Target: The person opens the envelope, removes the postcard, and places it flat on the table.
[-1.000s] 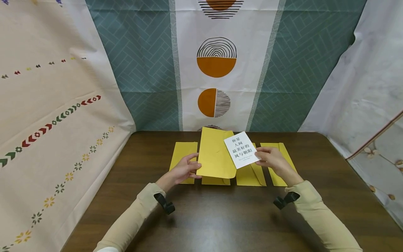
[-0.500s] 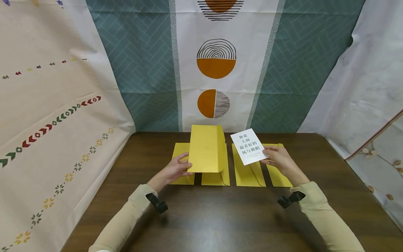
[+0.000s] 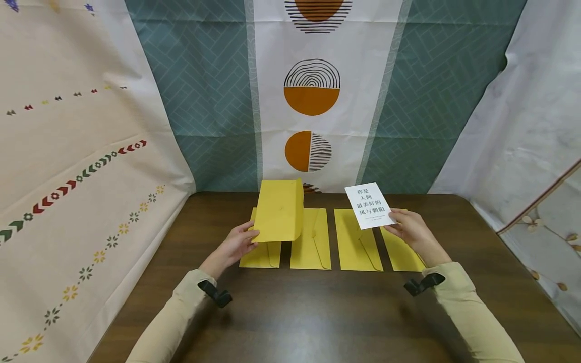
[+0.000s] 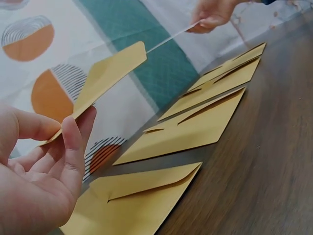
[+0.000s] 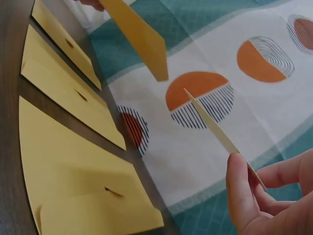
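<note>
My left hand pinches a yellow envelope by its lower left edge, holding it raised above the table. The flap stands out along the envelope's right side. Over on the right, my right hand pinches a white card with printed characters by its lower right corner. The card is apart from the raised envelope. In the left wrist view, thumb and fingers grip the envelope at its near end. Seen edge-on in the right wrist view, the card is between thumb and fingers.
Several yellow envelopes lie in a row on the dark wooden table, among them one in the middle and one to its right. A patterned cloth hangs behind the table, with pale cloths at both sides.
My left hand has moved left with the envelope, and my right hand has moved right with the card. Overlapping in the head view before, envelope and card now stand apart.
</note>
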`<state>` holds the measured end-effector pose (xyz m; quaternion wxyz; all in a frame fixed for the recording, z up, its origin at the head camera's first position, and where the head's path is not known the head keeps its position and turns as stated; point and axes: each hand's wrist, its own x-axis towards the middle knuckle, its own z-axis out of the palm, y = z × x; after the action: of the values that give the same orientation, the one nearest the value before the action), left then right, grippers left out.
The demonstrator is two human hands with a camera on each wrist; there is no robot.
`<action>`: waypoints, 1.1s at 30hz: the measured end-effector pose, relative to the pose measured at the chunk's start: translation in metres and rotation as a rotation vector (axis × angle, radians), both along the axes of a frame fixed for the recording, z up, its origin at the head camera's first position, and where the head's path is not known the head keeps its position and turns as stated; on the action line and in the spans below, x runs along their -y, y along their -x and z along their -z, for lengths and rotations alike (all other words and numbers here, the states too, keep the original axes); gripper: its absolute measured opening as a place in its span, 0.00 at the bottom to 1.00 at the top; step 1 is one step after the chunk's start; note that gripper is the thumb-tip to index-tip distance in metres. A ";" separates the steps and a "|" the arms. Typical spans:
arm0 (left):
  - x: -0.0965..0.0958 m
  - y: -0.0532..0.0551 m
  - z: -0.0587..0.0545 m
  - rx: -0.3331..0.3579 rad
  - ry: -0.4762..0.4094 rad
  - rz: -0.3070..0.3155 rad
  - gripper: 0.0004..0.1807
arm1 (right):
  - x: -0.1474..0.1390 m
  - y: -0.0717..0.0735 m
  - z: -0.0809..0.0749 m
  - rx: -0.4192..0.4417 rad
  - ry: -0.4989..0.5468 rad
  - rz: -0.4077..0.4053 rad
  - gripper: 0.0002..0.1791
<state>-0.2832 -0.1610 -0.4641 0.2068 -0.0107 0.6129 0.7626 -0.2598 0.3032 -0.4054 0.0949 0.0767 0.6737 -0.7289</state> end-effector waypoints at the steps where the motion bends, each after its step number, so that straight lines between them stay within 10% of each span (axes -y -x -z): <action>1: 0.002 0.000 0.000 -0.004 -0.003 -0.001 0.36 | -0.002 0.000 0.000 0.001 0.015 0.009 0.34; 14: 0.036 0.003 0.003 -0.052 -0.030 0.061 0.32 | -0.036 -0.005 0.002 0.023 0.270 0.068 0.09; 33: 0.081 0.010 0.007 -0.062 0.070 0.011 0.34 | -0.065 -0.007 0.010 0.023 0.471 0.192 0.02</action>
<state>-0.2931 -0.2417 -0.4711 0.1916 0.0091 0.6454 0.7394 -0.2532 0.3685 -0.4153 0.0482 0.1243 0.4738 -0.8705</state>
